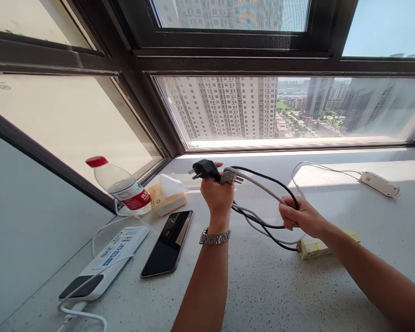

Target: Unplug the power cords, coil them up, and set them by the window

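My left hand is raised above the sill in a fist. It grips a black plug and a grey plug side by side, prongs pointing outwards. A metal watch sits on that wrist. A black cable and a grey cable loop from the plugs to my right hand, which is closed around both cables. The loops hang down between the hands to a yellowish power strip lying on the sill under my right forearm.
On the speckled window sill lie a dark phone, a white power bank with a white cord, a red-capped water bottle, a tissue pack, and a white power strip at the back right. Large windows stand behind.
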Tool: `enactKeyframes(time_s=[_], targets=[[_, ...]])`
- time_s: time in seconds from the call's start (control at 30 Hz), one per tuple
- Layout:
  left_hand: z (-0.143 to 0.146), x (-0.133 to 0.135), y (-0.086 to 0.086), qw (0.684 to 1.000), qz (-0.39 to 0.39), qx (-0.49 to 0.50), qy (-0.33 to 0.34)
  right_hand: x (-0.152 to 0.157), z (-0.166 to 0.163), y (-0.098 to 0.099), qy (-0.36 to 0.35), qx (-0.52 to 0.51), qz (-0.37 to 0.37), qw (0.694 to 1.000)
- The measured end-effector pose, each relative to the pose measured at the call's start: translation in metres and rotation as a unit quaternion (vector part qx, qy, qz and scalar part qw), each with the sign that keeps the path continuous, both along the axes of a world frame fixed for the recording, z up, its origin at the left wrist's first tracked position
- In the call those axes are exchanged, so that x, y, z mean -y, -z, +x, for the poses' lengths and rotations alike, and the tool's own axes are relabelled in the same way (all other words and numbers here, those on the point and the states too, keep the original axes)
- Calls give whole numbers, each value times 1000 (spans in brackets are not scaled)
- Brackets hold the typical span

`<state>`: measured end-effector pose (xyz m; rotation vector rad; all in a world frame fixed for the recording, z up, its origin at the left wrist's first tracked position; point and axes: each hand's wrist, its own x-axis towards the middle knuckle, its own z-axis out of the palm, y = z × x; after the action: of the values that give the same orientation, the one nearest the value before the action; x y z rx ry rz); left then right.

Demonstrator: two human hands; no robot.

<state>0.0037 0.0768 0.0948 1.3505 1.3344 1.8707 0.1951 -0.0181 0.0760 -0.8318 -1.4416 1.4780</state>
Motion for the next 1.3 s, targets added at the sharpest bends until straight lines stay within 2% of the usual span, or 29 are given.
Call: enactKeyframes(time_s=[0.07,0.17,0.3,0.43,0.53,0.67,0.73,0.9,1.0,1.1,1.2,1.3], targets=[[3,1,1,999,28,10,-16,-1,-3,7,-10,-16,-5,1000],[10,5,0,999,31,-23,-14,1,-10,10,15,-67,-6,998],[17,15,-7,995,6,-95,-9,6,-6,-4,64,-71,-16,995],[23,27,-15,969,-49,-243,-25,8,11,-23,129,10,-15,991],[33,37,-16,939,-84,-335,-9,13,15,-27,221,99,68,968],[50,49,-14,908,-87,-407,50,21,8,-23,310,229,223,895],[54,51,-13,900,-88,-418,90,21,7,-21,325,251,245,878],[48,44,-15,911,-98,-357,183,11,15,-20,262,157,186,934],[45,40,-14,923,-113,-309,200,10,14,-20,253,137,176,941],[47,41,-12,922,-128,-310,191,13,9,-20,262,214,233,912],[52,49,-14,908,-136,-359,170,16,6,-21,292,304,311,852],[56,55,-16,892,-126,-395,182,15,7,-19,330,332,358,808]])
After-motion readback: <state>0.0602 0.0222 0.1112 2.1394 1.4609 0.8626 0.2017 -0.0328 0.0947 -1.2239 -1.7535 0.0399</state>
